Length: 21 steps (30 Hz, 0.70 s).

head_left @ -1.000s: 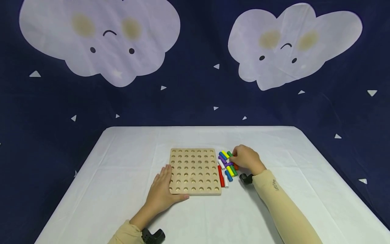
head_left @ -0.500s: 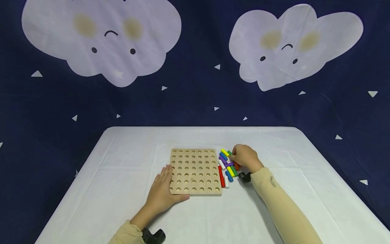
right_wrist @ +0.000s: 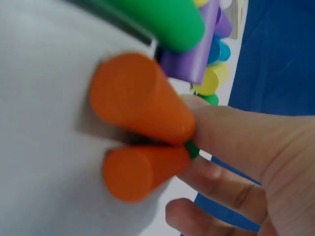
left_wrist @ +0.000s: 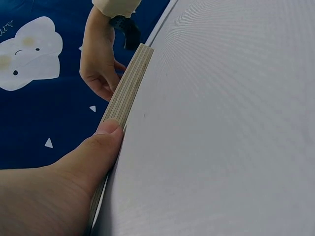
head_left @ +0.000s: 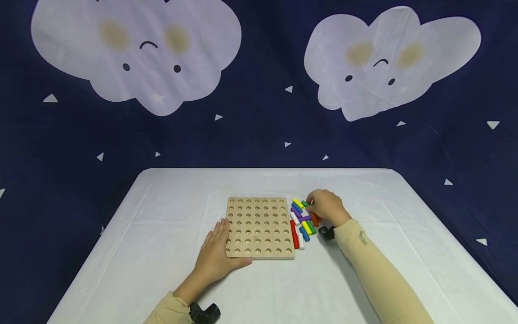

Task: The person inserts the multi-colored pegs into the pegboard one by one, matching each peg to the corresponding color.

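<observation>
A square wooden pegboard (head_left: 261,227) with rows of round holes lies mid-table. My left hand (head_left: 214,252) rests at its front left corner, fingers extended along the left side and thumb against the front edge. In the left wrist view the thumb (left_wrist: 101,147) presses the layered side of the board (left_wrist: 130,81). My right hand (head_left: 327,207) is over the far right of a pile of coloured pegs. Between its thumb and fingers shows a bit of a green peg (right_wrist: 192,149), mostly hidden behind two orange pegs (right_wrist: 130,93) on the table.
Beside the board's right edge lie a red peg (head_left: 294,234), white pegs (head_left: 301,241), yellow pegs (head_left: 306,227), blue pegs (head_left: 304,234) and purple pegs (head_left: 305,218). A white cloth (head_left: 162,211) covers the table. Behind it hangs a dark blue backdrop (head_left: 259,135) with clouds.
The yellow peg at the far end of the pile has shifted away from the blue one beside it. My right hand has moved slightly, exposing more orange. The left hand stays on the board.
</observation>
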### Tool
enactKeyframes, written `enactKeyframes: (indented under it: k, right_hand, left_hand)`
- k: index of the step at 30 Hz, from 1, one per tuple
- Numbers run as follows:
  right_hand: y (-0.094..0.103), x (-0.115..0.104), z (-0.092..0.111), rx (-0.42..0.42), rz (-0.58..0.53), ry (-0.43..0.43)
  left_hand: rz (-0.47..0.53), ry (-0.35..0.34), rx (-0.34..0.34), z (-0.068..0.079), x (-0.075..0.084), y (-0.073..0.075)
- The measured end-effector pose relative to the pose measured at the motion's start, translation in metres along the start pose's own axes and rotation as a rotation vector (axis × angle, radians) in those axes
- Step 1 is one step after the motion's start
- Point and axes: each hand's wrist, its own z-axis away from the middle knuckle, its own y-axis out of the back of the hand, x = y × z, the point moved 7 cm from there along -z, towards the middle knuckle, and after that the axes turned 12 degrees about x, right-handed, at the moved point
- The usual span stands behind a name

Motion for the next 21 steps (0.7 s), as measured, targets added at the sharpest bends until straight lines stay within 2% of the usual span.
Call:
enactKeyframes:
  k: [8, 14, 21]
  right_hand:
    - [0.005, -0.001, -0.003, 0.02, 0.029, 0.067]
    - [0.012, 0.002, -0.008, 0.073, 0.019, 0.097]
    - [0.018, 0.002, -0.013, 0.097, -0.101, 0.067]
  left_hand:
    - [-0.003, -0.008, 0.017, -0.001, 0.001, 0.0]
    - [-0.006, -0.001, 0.011, -0.001, 0.0, 0.0]
    - [-0.011, 0.004, 0.004, 0.0, 0.0, 0.0]
